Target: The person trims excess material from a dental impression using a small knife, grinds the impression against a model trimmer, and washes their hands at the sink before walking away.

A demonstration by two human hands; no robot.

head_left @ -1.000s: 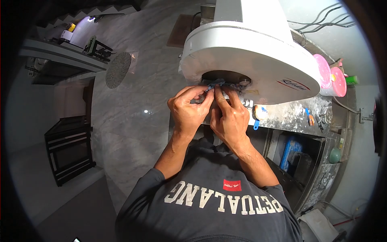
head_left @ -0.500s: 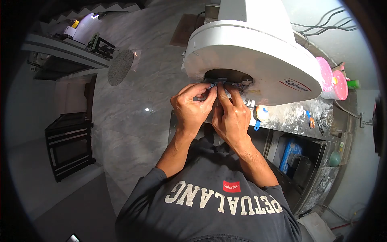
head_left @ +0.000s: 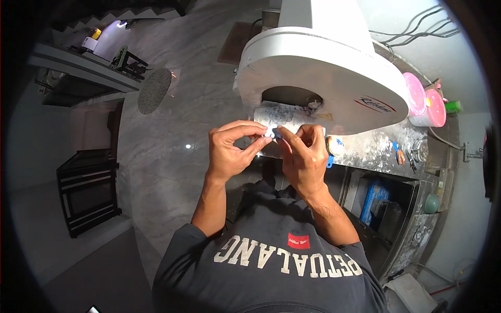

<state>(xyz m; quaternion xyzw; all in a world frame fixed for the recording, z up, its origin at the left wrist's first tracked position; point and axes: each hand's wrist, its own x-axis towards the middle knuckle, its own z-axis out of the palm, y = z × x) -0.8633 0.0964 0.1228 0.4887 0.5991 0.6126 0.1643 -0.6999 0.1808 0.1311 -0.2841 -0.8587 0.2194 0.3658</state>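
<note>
A: so your left hand (head_left: 228,151) and right hand (head_left: 308,163) both look pinched narrow on that small blue-grey piece (head_left: 276,134) — can't tell what it is tbh.

B: yeah, it's between your hands, on the near side of the oval opening (head_left: 287,96) in the white machine housing (head_left: 323,78). Pinching from both sides probably steadies something that tiny — and the lit pale surface (head_left: 305,117) likely helps you see it.

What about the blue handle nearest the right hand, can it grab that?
Probably yes: the blue handle lies just beside the right hand, nothing visible between, though that hand seems busy at a small dark piece.
</note>
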